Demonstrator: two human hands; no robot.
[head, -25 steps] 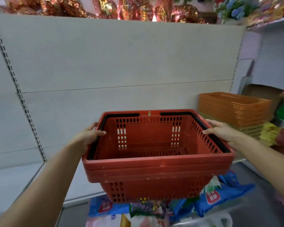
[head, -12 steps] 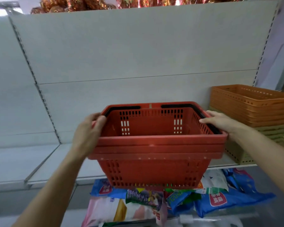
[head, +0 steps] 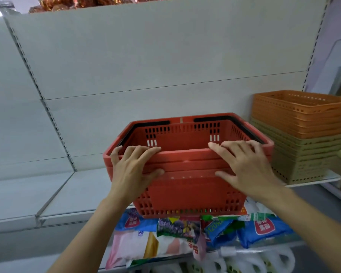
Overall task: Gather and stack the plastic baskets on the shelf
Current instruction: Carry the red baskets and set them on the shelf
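A stack of red baskets (head: 187, 170) sits on the grey shelf (head: 47, 196), its near side sticking out over the shelf's front edge. The left hand (head: 132, 170) and the right hand (head: 244, 166) both press on the near rim, fingers spread flat and not wrapped around it. To the right stand stacked orange baskets (head: 301, 113) on tan baskets (head: 303, 158). Snack bags (head: 177, 233) lie below.
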